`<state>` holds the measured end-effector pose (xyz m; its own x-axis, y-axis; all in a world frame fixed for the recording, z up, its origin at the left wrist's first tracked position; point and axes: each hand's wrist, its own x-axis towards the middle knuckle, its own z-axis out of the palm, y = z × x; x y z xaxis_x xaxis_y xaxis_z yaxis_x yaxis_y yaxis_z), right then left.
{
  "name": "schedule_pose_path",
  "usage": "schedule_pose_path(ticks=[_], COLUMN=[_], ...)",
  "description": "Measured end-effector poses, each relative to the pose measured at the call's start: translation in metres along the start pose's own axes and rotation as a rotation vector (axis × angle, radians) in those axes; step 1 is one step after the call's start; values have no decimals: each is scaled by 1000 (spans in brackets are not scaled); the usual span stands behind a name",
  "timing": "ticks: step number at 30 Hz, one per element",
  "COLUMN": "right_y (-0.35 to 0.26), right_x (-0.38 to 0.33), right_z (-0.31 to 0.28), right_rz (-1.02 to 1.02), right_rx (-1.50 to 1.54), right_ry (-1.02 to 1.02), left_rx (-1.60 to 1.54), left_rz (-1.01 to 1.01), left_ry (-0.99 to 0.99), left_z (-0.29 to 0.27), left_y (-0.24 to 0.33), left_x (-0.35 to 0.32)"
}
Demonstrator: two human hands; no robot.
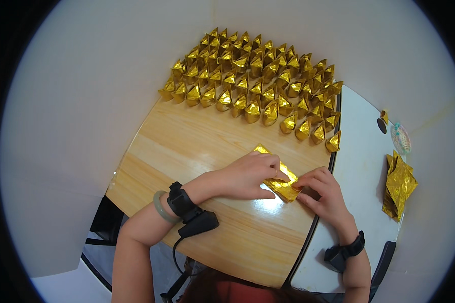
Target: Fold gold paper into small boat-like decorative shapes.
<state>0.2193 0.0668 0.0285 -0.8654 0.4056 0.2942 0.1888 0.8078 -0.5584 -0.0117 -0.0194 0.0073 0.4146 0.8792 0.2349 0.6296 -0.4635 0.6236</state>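
Note:
A folded strip of shiny gold foil paper [289, 191] lies slantwise on the wooden table, between my two hands. My left hand [253, 174] rests over its upper part, fingers curled down onto the paper and thumb at its near edge. Part of the strip is hidden under that hand. At the lower right end, my right hand [324, 194] pinches the corner between thumb and fingers. Each wrist wears a black strapped device, and a pale bangle [163, 207] sits on my left forearm.
Rows of gold foil ingot shapes [253, 112] crowd the wooden table's far side [177, 136]. On the adjoining white table [354, 151] to the right lie a pile of gold foil sheets [399, 187], a clear round item [401, 138] and a dark oval piece [381, 125]. Pale walls enclose both tables.

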Motion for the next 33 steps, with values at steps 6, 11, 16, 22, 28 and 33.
schedule_pose_path(ticks=[6, 11, 16, 22, 28, 33], right_y=[3, -1, -6, -1, 5, 3], right_x=[-2, 1, 6, 5, 3, -1], right_z=[3, 15, 16, 21, 21, 13], right_rz=[140, 289, 363, 342, 366, 460], right_rx=[49, 38, -84, -79, 96, 318], right_ry=[24, 94, 69, 100, 165, 87], left_rx=[7, 43, -43, 111, 75, 80], left_rz=[-122, -201, -354, -171, -206, -186], left_ry=[46, 170, 202, 226, 215, 221], left_z=[6, 15, 13, 19, 17, 19], left_y=[9, 15, 22, 16, 17, 15], left_x=[0, 1, 5, 3, 2, 1])
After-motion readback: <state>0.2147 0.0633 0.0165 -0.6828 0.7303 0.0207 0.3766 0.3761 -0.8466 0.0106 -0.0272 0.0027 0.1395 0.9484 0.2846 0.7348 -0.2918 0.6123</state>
